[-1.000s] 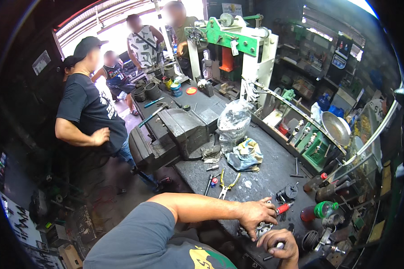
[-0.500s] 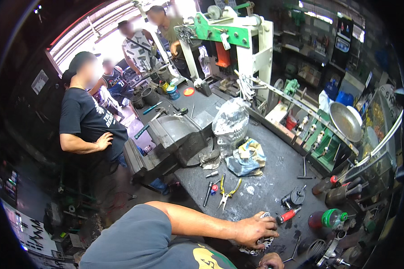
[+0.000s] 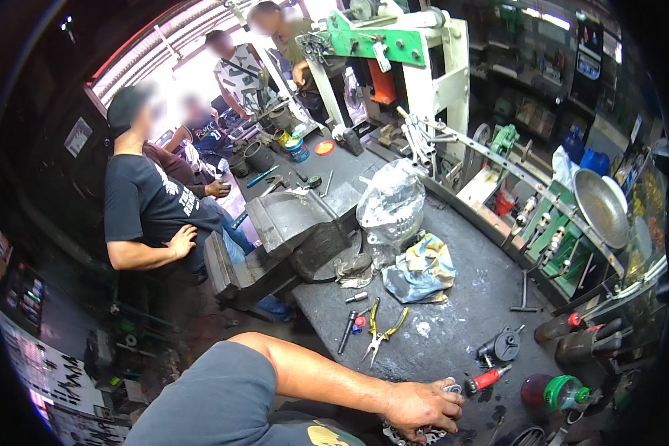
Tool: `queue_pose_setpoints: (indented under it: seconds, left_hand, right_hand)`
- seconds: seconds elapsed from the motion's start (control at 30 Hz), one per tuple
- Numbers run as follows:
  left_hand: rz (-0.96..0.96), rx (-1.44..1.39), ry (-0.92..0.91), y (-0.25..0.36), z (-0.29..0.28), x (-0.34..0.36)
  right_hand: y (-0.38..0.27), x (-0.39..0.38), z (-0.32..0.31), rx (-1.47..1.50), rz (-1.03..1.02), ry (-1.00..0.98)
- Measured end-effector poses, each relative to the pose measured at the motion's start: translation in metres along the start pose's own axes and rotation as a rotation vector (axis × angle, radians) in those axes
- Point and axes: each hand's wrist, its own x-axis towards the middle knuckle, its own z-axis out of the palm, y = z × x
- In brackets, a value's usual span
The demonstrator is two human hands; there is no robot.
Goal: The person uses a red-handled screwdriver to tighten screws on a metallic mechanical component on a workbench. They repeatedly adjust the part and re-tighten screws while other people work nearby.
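My left hand is at the lower edge, its fingers curled down over a silvery metal machine part with holes in it. The hand and the picture's edge hide much of that part. A small shiny metal ring shows just beyond the knuckles. Right of the fingers lies a red-handled tool, and behind it a dark round metal part. Long-nose pliers with yellow and black handles lie spread apart, beside a dark rod-like tool and a red cap. My right hand is out of view.
A big bench vise stands at the bench's left edge. Behind the pliers are a stained cloth and a plastic-wrapped metal casing. A green-capped bottle stands at right. Several people stand beyond the bench, one in a black shirt.
The view has shifted, so the bench things appear lower and farther right. My right hand has gone out of view at the lower edge. My left hand stays over the metal part.
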Motion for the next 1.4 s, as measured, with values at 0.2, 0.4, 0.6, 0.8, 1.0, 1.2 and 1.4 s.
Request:
queue_pose_setpoints:
  seconds: [0.2,0.4,0.6,0.8,1.0,1.2,1.4]
  left_hand:
    - [-0.192,0.058,0.099,0.015,0.022,-0.014]
    - [-0.156,0.071,0.084,0.005,0.011,0.000]
    - [-0.128,0.100,0.205,0.012,-0.002,-0.021]
    - [-0.261,0.184,0.252,0.035,0.027,-0.060]
    - [-0.282,0.261,0.091,0.049,0.007,-0.051]
    - [0.067,0.085,0.137,-0.006,0.001,-0.053]
    - [-0.002,0.104,0.253,0.003,0.011,-0.069]
  right_hand:
    - [0.014,-0.012,0.030,-0.086,-0.096,0.466]
    - [0.024,0.003,0.045,-0.242,-0.106,0.693]
    - [0.027,-0.017,0.053,-0.322,-0.121,0.839]
    - [0.033,-0.036,0.063,-0.312,-0.116,0.884]
    - [0.020,-0.022,0.064,-0.275,-0.051,0.764]
    - [-0.038,0.041,0.018,-0.399,-0.051,0.103]
    - [-0.001,0.026,-0.010,-0.026,0.128,-0.225]
